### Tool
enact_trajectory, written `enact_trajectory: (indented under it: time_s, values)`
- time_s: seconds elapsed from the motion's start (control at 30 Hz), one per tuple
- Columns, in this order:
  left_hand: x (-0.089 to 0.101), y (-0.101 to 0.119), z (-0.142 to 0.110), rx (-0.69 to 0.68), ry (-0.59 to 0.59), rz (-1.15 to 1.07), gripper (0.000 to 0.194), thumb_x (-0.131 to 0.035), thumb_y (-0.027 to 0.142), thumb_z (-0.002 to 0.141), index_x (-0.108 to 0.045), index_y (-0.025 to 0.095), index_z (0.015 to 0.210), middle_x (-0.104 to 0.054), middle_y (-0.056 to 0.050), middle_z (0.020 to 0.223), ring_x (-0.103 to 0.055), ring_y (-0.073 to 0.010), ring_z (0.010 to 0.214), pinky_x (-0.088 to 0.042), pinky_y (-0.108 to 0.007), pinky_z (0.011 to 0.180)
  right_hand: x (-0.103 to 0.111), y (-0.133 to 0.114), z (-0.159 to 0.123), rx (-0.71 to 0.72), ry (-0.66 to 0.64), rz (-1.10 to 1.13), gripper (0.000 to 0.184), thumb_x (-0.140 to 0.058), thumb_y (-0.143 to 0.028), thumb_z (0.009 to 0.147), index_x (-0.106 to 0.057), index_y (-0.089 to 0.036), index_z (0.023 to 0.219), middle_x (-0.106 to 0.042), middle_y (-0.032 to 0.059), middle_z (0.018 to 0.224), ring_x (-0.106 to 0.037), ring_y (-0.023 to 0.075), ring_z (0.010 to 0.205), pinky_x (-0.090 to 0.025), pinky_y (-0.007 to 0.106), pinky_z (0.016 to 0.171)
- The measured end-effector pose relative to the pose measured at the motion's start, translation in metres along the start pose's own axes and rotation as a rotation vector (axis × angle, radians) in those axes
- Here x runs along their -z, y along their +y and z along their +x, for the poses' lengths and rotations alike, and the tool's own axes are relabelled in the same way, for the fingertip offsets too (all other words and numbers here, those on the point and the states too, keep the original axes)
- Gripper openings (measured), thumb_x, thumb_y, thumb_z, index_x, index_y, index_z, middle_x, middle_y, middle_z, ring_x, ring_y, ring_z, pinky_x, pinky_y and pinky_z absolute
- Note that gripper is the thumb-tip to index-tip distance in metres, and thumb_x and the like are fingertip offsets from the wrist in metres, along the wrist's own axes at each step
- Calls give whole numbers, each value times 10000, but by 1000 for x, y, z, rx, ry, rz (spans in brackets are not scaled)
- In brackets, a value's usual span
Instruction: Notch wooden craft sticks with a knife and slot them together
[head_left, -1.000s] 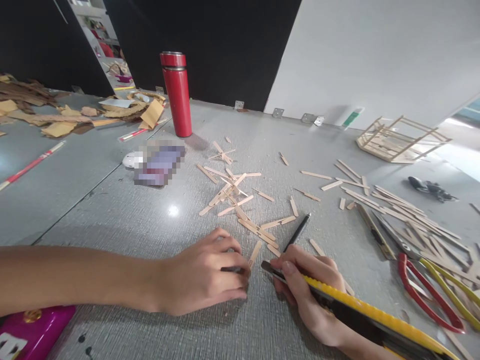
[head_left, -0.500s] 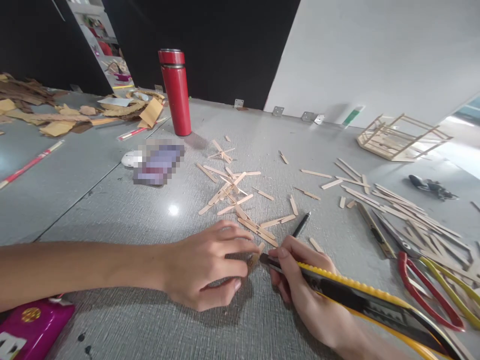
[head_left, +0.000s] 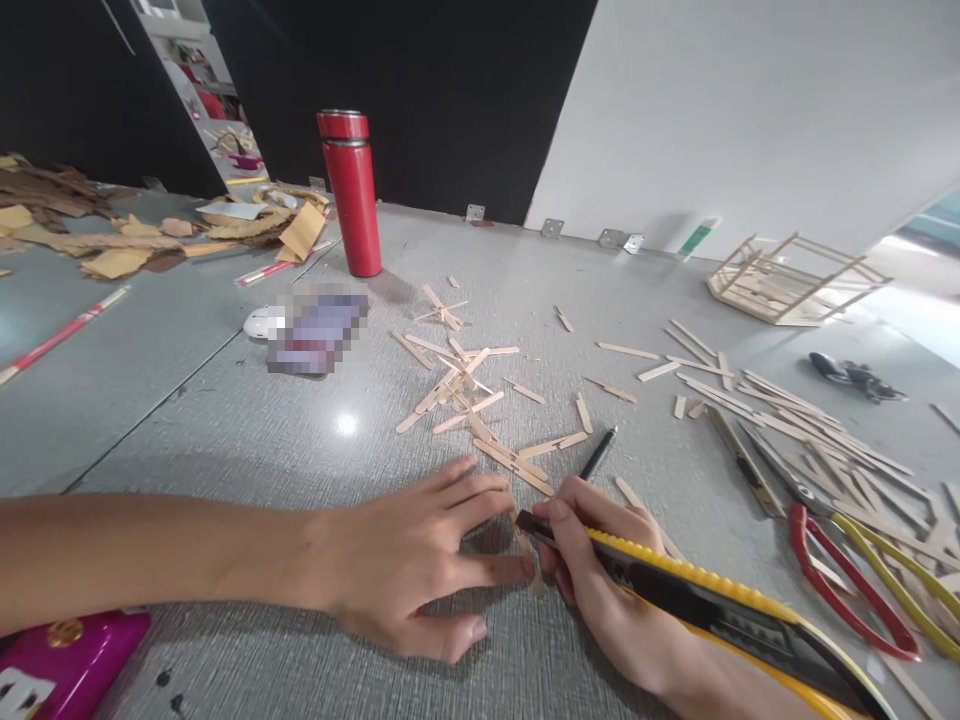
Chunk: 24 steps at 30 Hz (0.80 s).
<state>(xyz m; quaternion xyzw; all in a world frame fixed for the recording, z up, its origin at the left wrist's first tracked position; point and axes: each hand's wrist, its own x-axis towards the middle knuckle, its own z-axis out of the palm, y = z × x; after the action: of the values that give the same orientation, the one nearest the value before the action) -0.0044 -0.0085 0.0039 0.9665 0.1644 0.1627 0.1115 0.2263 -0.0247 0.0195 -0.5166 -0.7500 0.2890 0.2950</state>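
Observation:
My right hand (head_left: 600, 575) grips a yellow-and-black utility knife (head_left: 705, 590), its front end pointing left and down at the table. Just below that end lies a small wooden craft stick (head_left: 537, 580), partly hidden by fingers. My left hand (head_left: 412, 560) is spread palm down, with its fingertips against the stick and its thumb apart. Whether the blade touches the wood, I cannot tell. Beyond both hands are scattered craft sticks (head_left: 517, 462), several with cut notches, and a black pen (head_left: 599, 453).
Right of my hands lie red-and-yellow-handled shears (head_left: 810, 540), another cutter (head_left: 742, 460) and more loose sticks (head_left: 832, 430). A stick frame (head_left: 795, 285) stands behind. Farther left are a red flask (head_left: 352, 205), a blurred phone-like object (head_left: 319, 335), cardboard scraps (head_left: 120, 240) and a magenta object (head_left: 90, 665).
My left fingers have spread wider and shifted right over the stick, the thumb lower. The stick has turned and its lower end now shows past the fingertips. The knife stays close beside it.

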Motion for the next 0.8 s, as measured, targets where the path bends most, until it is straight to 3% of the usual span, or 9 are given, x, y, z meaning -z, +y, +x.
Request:
enact_trajectory:
  time_s: [0.33,0.6,0.8]
  values:
    - [-1,1,2,-8,-18,-33,613,-587,427,942,-482,200,1503,-463,-228,1471,-384,-408,1441,-304,-657,1191,3,-4,2,80,-38,-52,410,-417,-320,1060,-481,-256,660,-540,-44,491,-517,119,401,-412,303,464]
    - [-2,9,0,32,-62,-14,704,-582,390,943,-402,106,1562,-272,-262,1653,-189,-486,1542,-245,-659,1216,-4,0,-3,91,-20,16,380,-445,-329,1057,-439,-260,683,-538,-50,521,-513,126,425,-393,308,496]
    - [-2,8,1,-25,-116,81,786,-601,346,914,-322,44,1584,-339,-339,1590,-221,-505,1526,-230,-680,1209,-6,2,-2,76,-21,14,399,-449,-339,1058,-407,-263,669,-469,-57,516,-461,125,426,-359,316,492]
